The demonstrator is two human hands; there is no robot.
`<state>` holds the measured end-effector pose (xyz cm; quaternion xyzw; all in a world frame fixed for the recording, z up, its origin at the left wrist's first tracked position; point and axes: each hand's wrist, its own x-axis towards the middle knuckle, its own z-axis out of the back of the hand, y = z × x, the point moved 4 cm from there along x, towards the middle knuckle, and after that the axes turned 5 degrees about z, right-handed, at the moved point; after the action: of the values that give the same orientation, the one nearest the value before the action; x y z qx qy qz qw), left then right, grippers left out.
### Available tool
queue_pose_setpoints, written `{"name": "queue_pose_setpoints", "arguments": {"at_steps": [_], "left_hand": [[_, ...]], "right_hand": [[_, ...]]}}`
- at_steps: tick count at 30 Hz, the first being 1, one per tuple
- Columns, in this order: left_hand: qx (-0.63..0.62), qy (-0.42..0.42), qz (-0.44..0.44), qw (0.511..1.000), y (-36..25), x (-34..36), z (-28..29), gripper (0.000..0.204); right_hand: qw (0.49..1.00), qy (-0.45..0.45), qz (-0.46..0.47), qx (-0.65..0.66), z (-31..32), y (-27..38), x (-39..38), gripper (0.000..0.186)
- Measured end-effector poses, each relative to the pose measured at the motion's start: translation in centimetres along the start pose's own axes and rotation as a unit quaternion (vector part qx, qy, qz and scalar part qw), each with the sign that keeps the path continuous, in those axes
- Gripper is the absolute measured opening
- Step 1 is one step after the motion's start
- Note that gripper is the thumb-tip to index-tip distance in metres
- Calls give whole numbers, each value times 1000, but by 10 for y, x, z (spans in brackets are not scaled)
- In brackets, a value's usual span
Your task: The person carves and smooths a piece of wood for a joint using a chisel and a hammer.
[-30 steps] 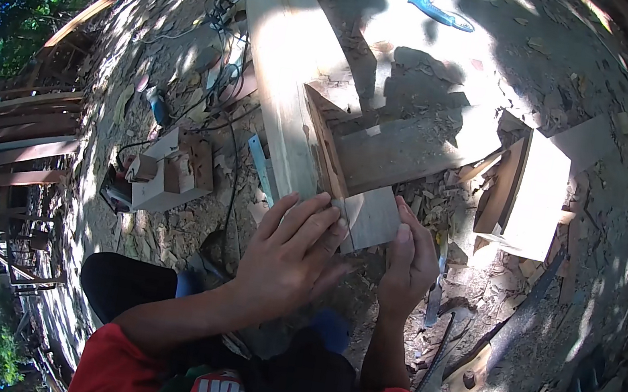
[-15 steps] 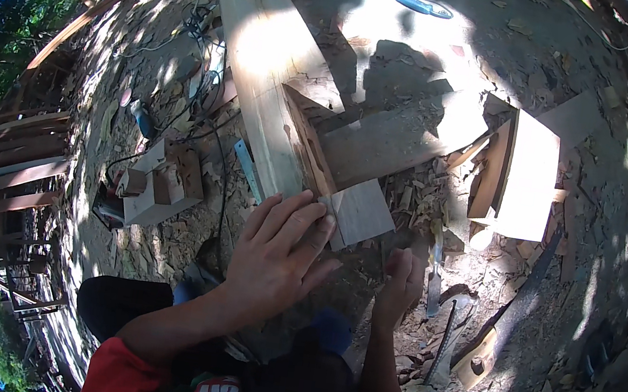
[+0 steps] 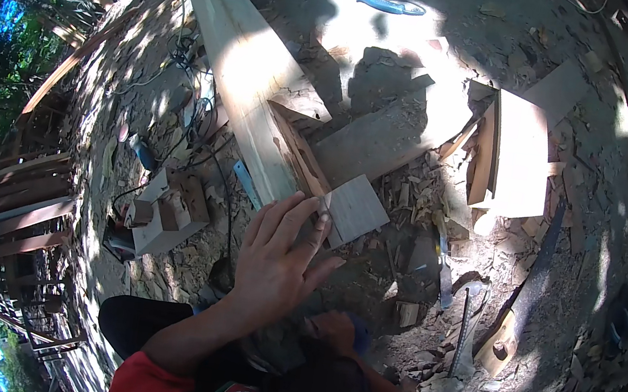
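Observation:
My left hand [image 3: 270,271] lies with fingers apart over the near end of a long pale wooden plank [image 3: 239,91], its fingertips touching the seam with a squarish wooden block [image 3: 354,212]. The plank has a notch cut near that end, with a board [image 3: 362,146] lying crosswise beside it. My right hand [image 3: 330,330] is low in shadow by my legs, below the block; I cannot make out its fingers or anything in them.
A blue power tool [image 3: 384,0] lies at the top. A shaped wood piece [image 3: 521,154], a handsaw [image 3: 496,345] and a chisel-like blade [image 3: 443,280] lie right. Cords, another tool [image 3: 141,154] and wood blocks [image 3: 172,223] are left, with stacked planks [image 3: 10,216] beyond.
My right hand has let go of the block's right side and moved down toward my legs. My left hand stays at the joint. The whole view has shifted slightly.

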<state>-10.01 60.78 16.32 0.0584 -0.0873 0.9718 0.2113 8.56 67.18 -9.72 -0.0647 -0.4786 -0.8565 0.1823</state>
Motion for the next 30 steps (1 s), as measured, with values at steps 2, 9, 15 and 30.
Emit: {"name": "queue_pose_setpoints", "arguments": {"at_steps": [2,9,15,30], "left_hand": [[-8,1,4,1000,0,1,0,54],[-29,6,17,999,5,-2,0,54],[-37,34,27,998,4,-2,-3,55],[-32,91,30,995,0,9,-1,54]], "right_hand": [[1000,0,5,-17,-2,-4,-3,20],[1000,2,-6,-13,-5,0,0,22],[1000,-14,-15,-13,3,-2,1,23],[998,-10,-32,55,5,-10,2,17]]}}
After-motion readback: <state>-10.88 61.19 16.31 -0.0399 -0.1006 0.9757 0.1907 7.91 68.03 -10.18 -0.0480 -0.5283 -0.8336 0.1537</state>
